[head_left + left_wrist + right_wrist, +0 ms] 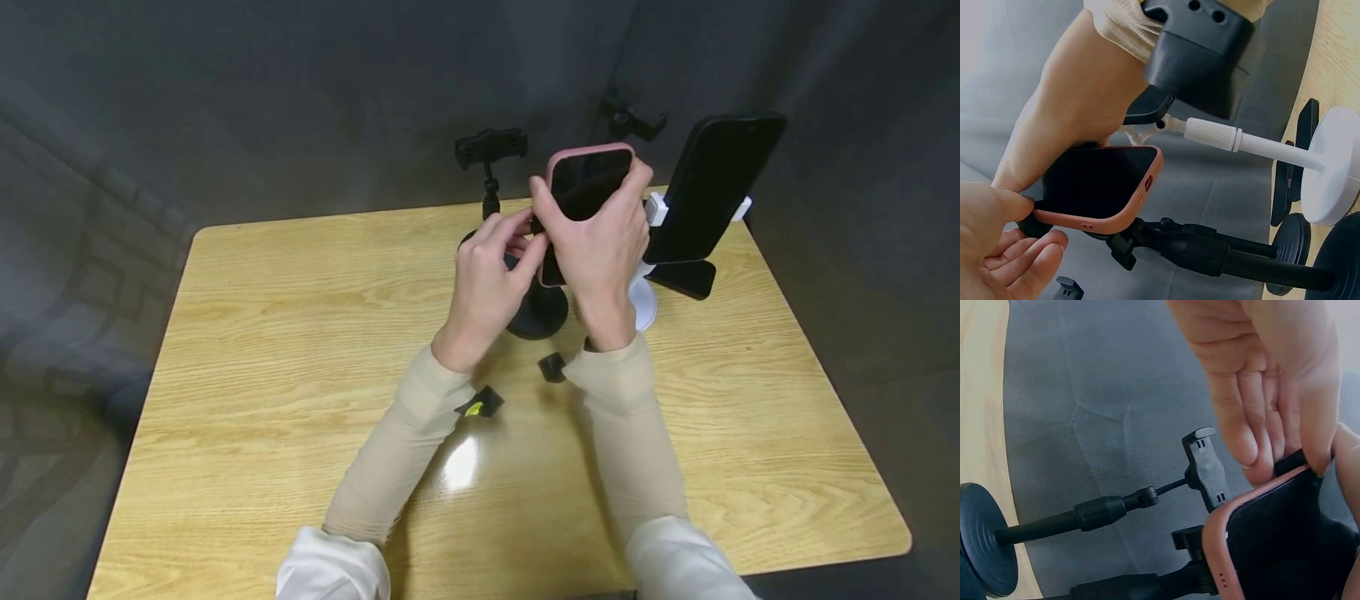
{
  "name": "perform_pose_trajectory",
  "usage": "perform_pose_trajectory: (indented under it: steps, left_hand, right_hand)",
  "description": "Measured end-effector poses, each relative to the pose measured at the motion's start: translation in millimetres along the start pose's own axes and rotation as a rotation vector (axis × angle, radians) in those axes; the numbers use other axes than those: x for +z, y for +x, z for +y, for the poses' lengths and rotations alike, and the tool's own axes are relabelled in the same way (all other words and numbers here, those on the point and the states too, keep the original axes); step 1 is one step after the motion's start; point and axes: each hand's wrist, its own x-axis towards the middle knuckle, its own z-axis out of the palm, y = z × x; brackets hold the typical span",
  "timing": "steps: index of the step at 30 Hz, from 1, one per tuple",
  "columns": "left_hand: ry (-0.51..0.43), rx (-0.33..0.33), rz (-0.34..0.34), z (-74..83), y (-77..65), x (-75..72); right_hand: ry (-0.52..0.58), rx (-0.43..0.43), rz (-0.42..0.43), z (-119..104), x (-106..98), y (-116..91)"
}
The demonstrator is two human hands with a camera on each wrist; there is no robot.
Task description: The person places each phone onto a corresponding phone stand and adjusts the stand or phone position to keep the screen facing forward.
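Observation:
A phone in a pink case (588, 187), its dark screen facing up, sits at the head of a black phone stand (1194, 253). My right hand (603, 242) grips the phone, thumb at its left and fingers around its right edge. With thumb and fingers, my left hand (491, 267) pinches a small black clamp piece (1289, 462) at the phone's left edge. In the left wrist view the same black clamp piece (1035, 226) shows between the thumb and fingers. The stand's round black base (536, 312) is below the hands, and the phone hides most of its holder.
Behind the hands rises another black stand's holder (491, 148). A third black holder (633, 125) is farther right. At the right, a white stand (1272, 150) holds a large black phone (720, 183); a dark flat device (686, 279) lies below. The wooden table (300, 333) meets dark curtains.

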Motion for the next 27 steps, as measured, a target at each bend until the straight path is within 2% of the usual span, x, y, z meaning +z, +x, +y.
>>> perform_pose_trajectory:
  steps: [7, 14, 19, 23, 27]
  left_hand:
    - [-0.060, -0.021, 0.016, -4.1, 0.0, 1.9]
    - [-0.107, -0.035, 0.022, -6.3, -0.3, 3.7]
    - [-0.136, -0.022, 0.019, -9.2, -2.7, 5.7]
    - [-0.213, -0.019, 0.003, -12.8, -4.5, 9.0]
    - [-0.345, -0.041, -0.016, -17.5, -7.3, 14.6]
  right_hand:
    - [-0.054, 0.021, -0.060, -5, -3, 3]
    - [-0.068, 0.012, -0.063, -6, -3, 4]
    - [-0.062, 0.013, -0.066, -5, -3, 4]
    - [-0.032, 0.010, -0.071, -4, -3, 3]
    - [0.034, 0.015, -0.094, -2, -6, 0]
